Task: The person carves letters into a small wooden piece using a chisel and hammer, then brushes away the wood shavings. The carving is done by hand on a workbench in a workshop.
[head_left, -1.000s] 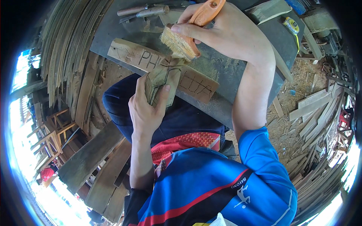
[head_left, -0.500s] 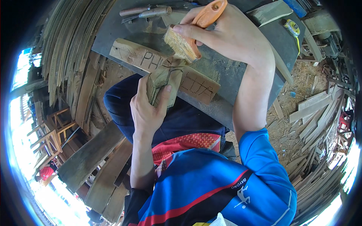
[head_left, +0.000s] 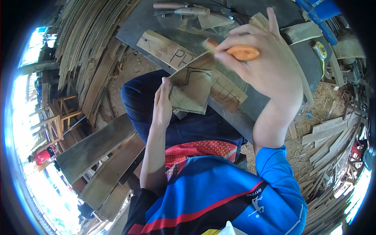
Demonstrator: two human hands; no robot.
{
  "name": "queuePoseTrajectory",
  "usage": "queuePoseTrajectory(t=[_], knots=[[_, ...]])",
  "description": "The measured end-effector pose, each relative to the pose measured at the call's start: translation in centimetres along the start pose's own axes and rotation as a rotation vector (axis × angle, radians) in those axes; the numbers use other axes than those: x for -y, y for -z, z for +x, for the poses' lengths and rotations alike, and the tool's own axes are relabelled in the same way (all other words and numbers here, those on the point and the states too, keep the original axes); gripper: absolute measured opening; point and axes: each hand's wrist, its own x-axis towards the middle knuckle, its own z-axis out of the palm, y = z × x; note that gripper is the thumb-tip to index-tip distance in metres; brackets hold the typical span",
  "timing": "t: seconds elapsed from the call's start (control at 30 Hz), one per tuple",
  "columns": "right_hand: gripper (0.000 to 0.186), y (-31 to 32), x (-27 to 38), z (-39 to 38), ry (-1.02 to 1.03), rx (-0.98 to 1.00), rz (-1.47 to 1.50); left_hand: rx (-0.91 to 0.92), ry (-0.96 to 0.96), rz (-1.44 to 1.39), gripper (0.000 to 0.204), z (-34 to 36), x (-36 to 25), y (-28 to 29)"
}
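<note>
My left hand (head_left: 162, 102) holds a squarish wooden piece (head_left: 194, 92) by its left side, thumb up along the edge. Dark lines mark the broad face of this piece, which is tilted toward me above my lap. In my right hand (head_left: 260, 60) is a brush with an orange handle (head_left: 243, 52), gripped between thumb and fingers. Its bristle end lies at the upper edge of the wooden piece and is blurred; whether it touches cannot be told. Behind the piece lies a long wooden board (head_left: 160, 47) with dark marked lettering, its middle hidden.
A dark tabletop (head_left: 131, 31) dusted with sawdust stretches ahead. Wooden-handled tools (head_left: 192, 11) lie at its far side, near a wood offcut (head_left: 215, 21). A yellow tape measure (head_left: 319, 50) sits at the right. Stacked planks (head_left: 84, 39) stand left, and scrap wood (head_left: 333, 129) covers the ground right.
The wooden piece has turned so its broad face shows more. My right hand with the brush has moved right and lower, the handle now pointing toward me. The whole view has shifted slightly.
</note>
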Motion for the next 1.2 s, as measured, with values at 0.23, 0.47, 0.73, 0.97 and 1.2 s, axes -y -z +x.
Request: queuePoseTrajectory(t=[0.23, 0.47, 0.73, 0.97, 1.2], knots=[[0.015, -1.4, 0.4, 1.0, -0.05, 0.149, 0.083, 0.092, 0.09, -0.088, 0.07, -0.3, -0.6, -0.5], [0.012, -2.1, 1.3, 1.5, -0.054, -0.158, -0.23, 0.065, 0.054, -0.061, 0.072, 0.6, 1.9, -0.1], [0.029, -2.5, -2.3, 4.8, 0.44, -1.244, -0.217, 0.067, 0.093, -0.166, 0.074, 0.9, 2.8, -0.3], [0.03, -2.8, -2.1, 4.0, 0.368, -1.254, -0.207, 0.148, 0.103, -0.253, 0.079, 1.8, 5.4, 0.6], [0.025, 0.2, -1.8, -2.1, 0.441, -0.832, -0.4, 0.173, 0.049, -0.182, 0.076, 0.3, 3.4, -0.1]])
